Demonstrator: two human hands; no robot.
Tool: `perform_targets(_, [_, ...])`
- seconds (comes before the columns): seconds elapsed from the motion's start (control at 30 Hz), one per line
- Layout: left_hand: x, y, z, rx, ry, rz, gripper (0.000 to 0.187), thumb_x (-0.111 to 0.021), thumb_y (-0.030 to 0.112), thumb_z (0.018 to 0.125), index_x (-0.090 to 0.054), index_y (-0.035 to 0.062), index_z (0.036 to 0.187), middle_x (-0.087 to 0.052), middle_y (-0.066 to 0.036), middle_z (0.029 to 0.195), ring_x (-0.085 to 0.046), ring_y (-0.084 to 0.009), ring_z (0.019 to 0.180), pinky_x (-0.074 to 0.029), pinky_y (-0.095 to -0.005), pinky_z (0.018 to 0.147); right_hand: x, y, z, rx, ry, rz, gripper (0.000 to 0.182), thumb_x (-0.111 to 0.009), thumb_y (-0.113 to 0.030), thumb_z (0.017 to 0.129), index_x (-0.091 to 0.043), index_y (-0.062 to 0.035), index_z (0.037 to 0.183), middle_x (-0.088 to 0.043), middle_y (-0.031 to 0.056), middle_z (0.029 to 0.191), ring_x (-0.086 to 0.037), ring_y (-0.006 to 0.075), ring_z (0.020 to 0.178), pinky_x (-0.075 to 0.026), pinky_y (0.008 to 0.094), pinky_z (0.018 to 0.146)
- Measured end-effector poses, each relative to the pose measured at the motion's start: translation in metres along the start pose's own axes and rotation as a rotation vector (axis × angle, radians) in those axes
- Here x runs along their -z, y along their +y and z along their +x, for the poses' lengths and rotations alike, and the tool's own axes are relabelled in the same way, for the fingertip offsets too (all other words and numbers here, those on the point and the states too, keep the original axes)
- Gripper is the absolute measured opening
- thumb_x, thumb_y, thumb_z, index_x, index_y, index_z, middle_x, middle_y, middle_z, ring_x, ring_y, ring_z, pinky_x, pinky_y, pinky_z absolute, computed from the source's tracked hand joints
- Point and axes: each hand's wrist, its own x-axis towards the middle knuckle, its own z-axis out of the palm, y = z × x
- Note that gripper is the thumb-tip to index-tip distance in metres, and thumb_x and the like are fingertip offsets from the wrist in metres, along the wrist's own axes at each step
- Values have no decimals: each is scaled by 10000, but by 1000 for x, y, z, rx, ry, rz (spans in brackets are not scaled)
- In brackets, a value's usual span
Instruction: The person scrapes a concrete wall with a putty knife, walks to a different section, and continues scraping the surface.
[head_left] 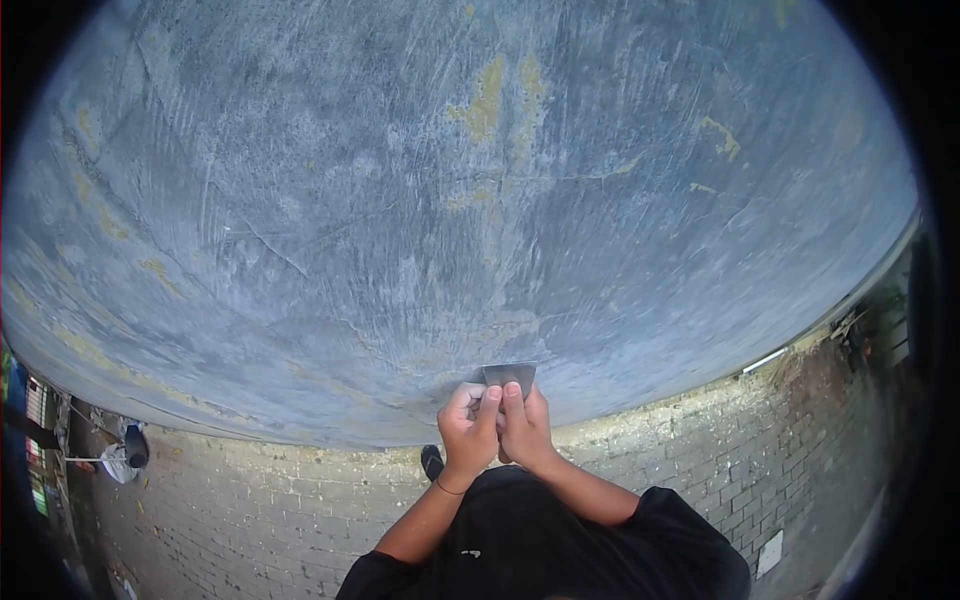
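Note:
Both of my hands press a small flat metal scraper blade (510, 374) against the lower part of a large grey plastered wall (450, 200). My left hand (467, 425) grips the blade from the left with its fingers curled over it. Beside it, touching it, my right hand (526, 428) holds the blade's right side with fingers on top. A thin band circles my left wrist. My black short-sleeved shirt fills the bottom of the view.
The wall has yellowish patches (487, 100) and scratch marks. Below it lies a grey brick-paved floor (650, 450). A dark shoe (432, 462) shows near my hands. A bucket-like object and a stand (122, 455) are at the far left.

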Motion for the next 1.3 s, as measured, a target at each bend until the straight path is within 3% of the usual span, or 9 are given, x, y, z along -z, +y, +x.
perform_targets(0.07, [0, -1, -1, 14, 1, 1, 194, -593, 155, 918, -551, 17, 788, -574, -12, 621, -521, -38, 507, -401, -188, 454, -3, 5, 2, 87, 81, -103, 265, -405, -300, 999, -485, -59, 924, -462, -38, 664, -394, 18, 541, -325, 212, 453])
perform_targets(0.2, [0, 5, -2, 1, -8, 29, 195, -595, 154, 916, -553, 16, 786, -575, -15, 620, -524, -42, 504, -403, -191, 452, 0, -5, -3, -28, 3, 34, 273, -416, -313, 995, -488, -59, 925, -476, -36, 675, -404, 16, 547, -334, 209, 458])
perform_targets(0.5, [-4, 3, 1, -1, -27, 16, 196, -599, 152, 913, -554, 10, 786, -574, -17, 615, -526, -48, 493, -403, -194, 446, 3, 0, -2, -39, 38, 69, 268, -415, -300, 996, -495, -54, 930, -473, -42, 671, -398, 14, 547, -333, 206, 460])
perform_targets(0.57, [-6, 2, -1, 24, -11, 2, 195, -597, 150, 913, -554, 10, 784, -574, -16, 615, -529, -48, 497, -406, -193, 448, 1, 2, 0, 69, 117, -72, 276, -412, -302, 996, -503, -45, 947, -485, -36, 683, -409, 18, 566, -345, 208, 477])
perform_targets(0.7, [-7, 5, 2, -13, -27, 19, 193, -597, 150, 914, -556, 9, 787, -574, -15, 615, -529, -48, 496, -407, -193, 448, 5, -6, -2, 3, 45, 14, 292, -408, -307, 997, -513, -36, 961, -503, -29, 711, -426, 23, 593, -361, 210, 500])
perform_targets(1.3, [-6, 8, 5, 32, -55, -22, 163, -603, 112, 906, -566, -10, 804, -593, -24, 664, -575, -56, 547, -436, -192, 477, 2, -10, 4, 49, 68, 18, 290, -410, -318, 998, -496, -53, 916, -439, -56, 636, -378, 14, 514, -315, 202, 436])
